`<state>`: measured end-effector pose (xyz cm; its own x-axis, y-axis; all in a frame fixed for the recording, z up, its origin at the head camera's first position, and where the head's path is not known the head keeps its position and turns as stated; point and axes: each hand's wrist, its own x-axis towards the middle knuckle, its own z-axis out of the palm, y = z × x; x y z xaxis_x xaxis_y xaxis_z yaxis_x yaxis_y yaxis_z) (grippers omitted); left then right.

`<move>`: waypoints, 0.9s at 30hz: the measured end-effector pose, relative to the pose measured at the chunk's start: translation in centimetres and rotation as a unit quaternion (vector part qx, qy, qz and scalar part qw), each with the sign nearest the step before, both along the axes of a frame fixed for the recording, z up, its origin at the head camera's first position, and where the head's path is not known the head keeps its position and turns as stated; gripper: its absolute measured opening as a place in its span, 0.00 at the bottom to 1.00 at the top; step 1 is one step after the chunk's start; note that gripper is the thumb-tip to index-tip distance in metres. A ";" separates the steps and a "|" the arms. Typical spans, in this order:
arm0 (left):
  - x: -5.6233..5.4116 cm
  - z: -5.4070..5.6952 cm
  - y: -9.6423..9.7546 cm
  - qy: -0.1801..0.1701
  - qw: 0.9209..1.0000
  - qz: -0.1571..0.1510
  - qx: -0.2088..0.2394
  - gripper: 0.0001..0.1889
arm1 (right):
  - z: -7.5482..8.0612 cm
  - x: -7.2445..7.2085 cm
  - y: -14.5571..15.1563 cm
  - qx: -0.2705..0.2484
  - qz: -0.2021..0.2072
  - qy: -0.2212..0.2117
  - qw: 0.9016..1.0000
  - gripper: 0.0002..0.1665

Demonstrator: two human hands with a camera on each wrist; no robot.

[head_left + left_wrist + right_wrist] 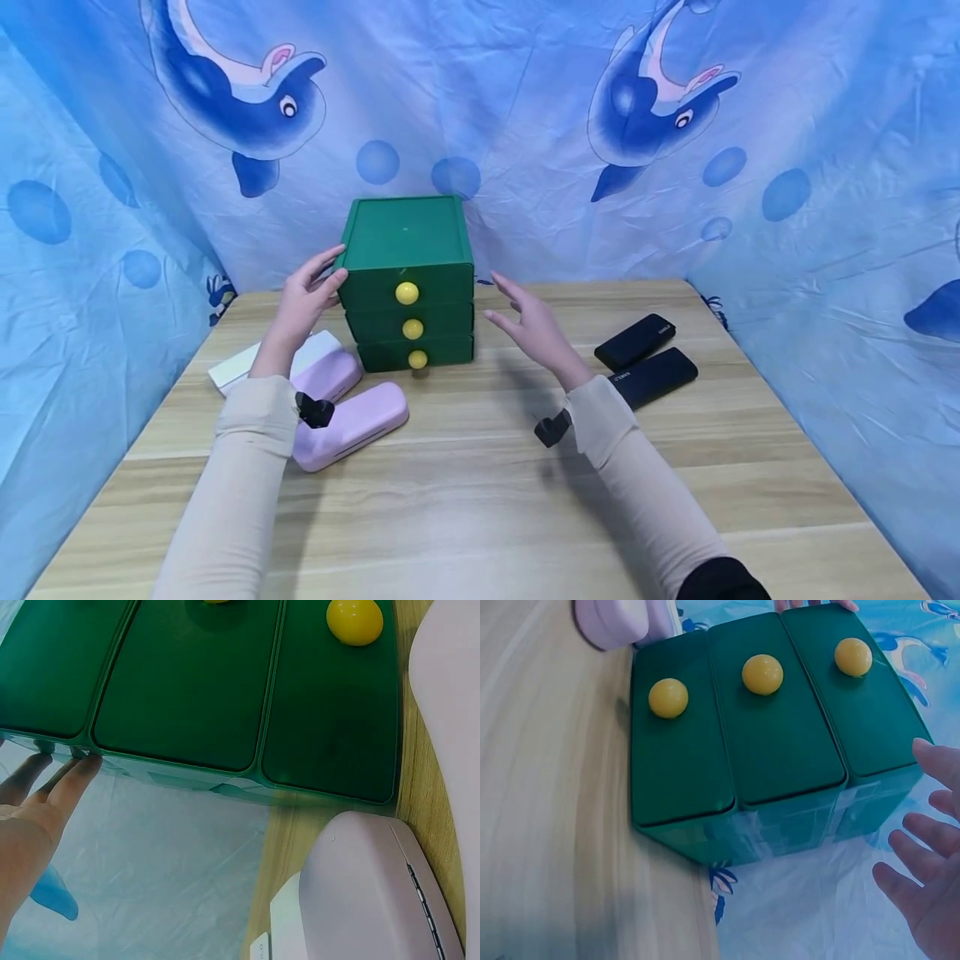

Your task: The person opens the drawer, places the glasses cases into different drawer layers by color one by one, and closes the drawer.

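A green box with three stacked drawers (408, 237) stands at the back of the table, its drawer fronts facing me. Each front carries a round yellow knob (407, 292), and all three drawers are pushed in. My left hand (303, 304) touches the upper left side of the box, fingers extended along it, as the left wrist view also shows. On the other side, my right hand (538, 327) hovers a little away from the box, fingers spread and palm towards it. In the right wrist view the right fingers (922, 862) hold nothing.
Two pinkish-lilac cases (352, 425) and a white box (232, 371) lie by my left forearm. Two black cases (636, 342) rest at the right, one partly behind my right sleeve. Blue dolphin-print cloth (480, 100) encloses the wooden table (450, 517).
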<state>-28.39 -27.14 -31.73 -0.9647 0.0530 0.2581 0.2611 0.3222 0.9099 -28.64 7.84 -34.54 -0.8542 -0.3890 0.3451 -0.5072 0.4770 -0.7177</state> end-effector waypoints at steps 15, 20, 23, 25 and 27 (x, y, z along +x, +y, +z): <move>0.3 -0.3 -0.5 -0.001 1.000 0.002 -0.005 0.29 | 2.2 -0.7 -2.3 -0.025 0.016 0.002 1.000 0.36; 0.5 -0.3 -0.5 -0.005 1.000 0.002 0.005 0.29 | 2.7 -0.8 -2.8 -0.033 0.024 -0.005 0.999 0.36; 0.8 0.3 -0.1 -0.007 1.000 -0.007 0.011 0.29 | 2.9 -0.9 -3.0 -0.044 0.027 -0.014 0.999 0.36; 1.3 0.9 0.2 -0.008 1.000 -0.013 0.014 0.29 | 2.9 -1.0 -3.1 -0.051 0.029 -0.020 0.998 0.36; 2.0 1.5 0.5 -0.010 1.000 -0.014 0.014 0.29 | 3.0 -1.0 -3.2 -0.056 0.030 -0.026 0.998 0.36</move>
<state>-26.40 -26.61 -30.23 -0.9679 0.0729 0.2407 0.2515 0.2904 0.9233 -29.61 4.63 -31.59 -0.8485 -0.4014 0.3448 -0.4930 0.3630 -0.7907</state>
